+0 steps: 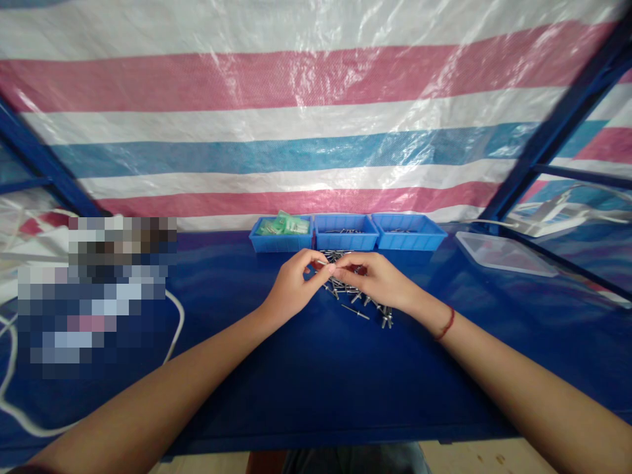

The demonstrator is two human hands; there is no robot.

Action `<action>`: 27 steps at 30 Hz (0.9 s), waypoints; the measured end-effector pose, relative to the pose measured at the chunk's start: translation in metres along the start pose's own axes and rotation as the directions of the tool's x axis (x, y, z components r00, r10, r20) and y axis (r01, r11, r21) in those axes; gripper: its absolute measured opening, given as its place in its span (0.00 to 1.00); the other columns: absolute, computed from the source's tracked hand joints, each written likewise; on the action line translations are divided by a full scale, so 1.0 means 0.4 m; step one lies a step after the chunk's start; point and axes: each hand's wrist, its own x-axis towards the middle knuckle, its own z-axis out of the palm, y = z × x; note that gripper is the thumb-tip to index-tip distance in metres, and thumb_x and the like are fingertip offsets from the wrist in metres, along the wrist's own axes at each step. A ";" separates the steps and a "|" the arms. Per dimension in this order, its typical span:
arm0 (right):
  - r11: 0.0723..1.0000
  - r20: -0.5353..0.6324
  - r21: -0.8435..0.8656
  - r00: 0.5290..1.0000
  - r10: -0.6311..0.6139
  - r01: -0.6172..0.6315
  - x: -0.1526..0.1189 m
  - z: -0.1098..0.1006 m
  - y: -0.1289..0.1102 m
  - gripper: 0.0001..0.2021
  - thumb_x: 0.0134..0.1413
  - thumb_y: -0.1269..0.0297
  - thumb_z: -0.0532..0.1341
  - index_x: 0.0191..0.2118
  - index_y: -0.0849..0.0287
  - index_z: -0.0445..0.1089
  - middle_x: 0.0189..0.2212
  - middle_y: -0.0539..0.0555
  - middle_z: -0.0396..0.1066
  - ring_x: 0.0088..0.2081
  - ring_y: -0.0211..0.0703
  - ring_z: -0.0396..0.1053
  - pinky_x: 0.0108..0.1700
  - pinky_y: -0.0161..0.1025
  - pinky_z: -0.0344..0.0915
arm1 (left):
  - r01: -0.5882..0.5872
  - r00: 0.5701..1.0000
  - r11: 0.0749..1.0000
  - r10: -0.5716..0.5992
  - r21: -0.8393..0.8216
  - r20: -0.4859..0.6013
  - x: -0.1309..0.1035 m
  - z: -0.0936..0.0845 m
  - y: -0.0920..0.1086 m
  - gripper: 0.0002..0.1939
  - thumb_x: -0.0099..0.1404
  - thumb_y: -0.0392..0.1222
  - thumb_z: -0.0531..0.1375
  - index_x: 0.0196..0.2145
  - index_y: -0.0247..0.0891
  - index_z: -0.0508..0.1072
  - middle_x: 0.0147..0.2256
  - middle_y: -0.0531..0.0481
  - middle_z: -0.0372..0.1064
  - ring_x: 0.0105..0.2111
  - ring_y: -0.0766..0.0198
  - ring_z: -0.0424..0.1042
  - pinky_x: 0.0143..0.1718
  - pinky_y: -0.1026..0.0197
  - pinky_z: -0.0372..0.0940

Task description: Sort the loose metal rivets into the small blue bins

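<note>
My left hand (295,282) and my right hand (379,279) meet fingertip to fingertip above a pile of blind rivets (340,288). Between my left thumb and fingers shows the slim metal end of a rivet (322,263). My right fingers are pinched together at the same spot; whether they grip that rivet or another small piece is hidden. One loose rivet (355,312) lies in front of the pile, and a few more (387,318) sit at its right edge. Part of the pile is covered by my hands.
Behind the pile stand three blue bins: the left one (281,244) holds green-and-clear packets, the middle (345,243) and right (409,242) ones metal pieces. A clear plastic lid (503,253) lies right. A white cable (175,322) curves across the blue table (316,388) at left.
</note>
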 end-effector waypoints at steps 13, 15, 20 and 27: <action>0.878 -0.691 0.212 0.570 0.445 -0.430 0.008 -0.168 0.156 0.11 0.48 0.60 0.58 0.23 0.61 0.67 0.16 0.49 0.62 0.18 0.32 0.55 0.19 0.33 0.53 | -0.156 0.930 0.877 -0.025 0.455 0.367 0.008 -0.044 0.003 0.16 0.64 0.53 0.53 0.37 0.38 0.70 0.39 0.48 0.68 0.40 0.57 0.68 0.44 0.54 0.62; 0.865 -0.691 0.219 0.554 0.464 -0.451 0.004 -0.177 0.178 0.12 0.49 0.58 0.57 0.24 0.62 0.68 0.16 0.49 0.62 0.17 0.32 0.54 0.19 0.33 0.52 | -0.166 0.906 0.869 -0.053 0.466 0.420 0.007 -0.047 0.003 0.18 0.62 0.55 0.54 0.39 0.39 0.70 0.40 0.48 0.68 0.41 0.56 0.68 0.44 0.54 0.62; 0.860 -0.693 0.233 0.543 0.474 -0.453 0.002 -0.175 0.190 0.16 0.51 0.54 0.55 0.26 0.62 0.69 0.16 0.49 0.63 0.17 0.33 0.54 0.19 0.33 0.52 | -0.199 0.867 0.874 -0.055 0.444 0.496 0.012 -0.058 -0.002 0.14 0.63 0.50 0.55 0.42 0.40 0.70 0.40 0.47 0.69 0.41 0.57 0.68 0.44 0.55 0.62; 0.912 -0.544 0.072 0.750 0.375 -0.404 0.011 -0.128 0.138 0.14 0.50 0.57 0.55 0.24 0.61 0.70 0.17 0.50 0.65 0.20 0.36 0.59 0.23 0.36 0.55 | -0.246 0.869 0.884 0.020 0.397 0.494 0.018 -0.055 -0.013 0.11 0.66 0.36 0.50 0.38 0.38 0.73 0.37 0.46 0.70 0.39 0.59 0.70 0.43 0.57 0.63</action>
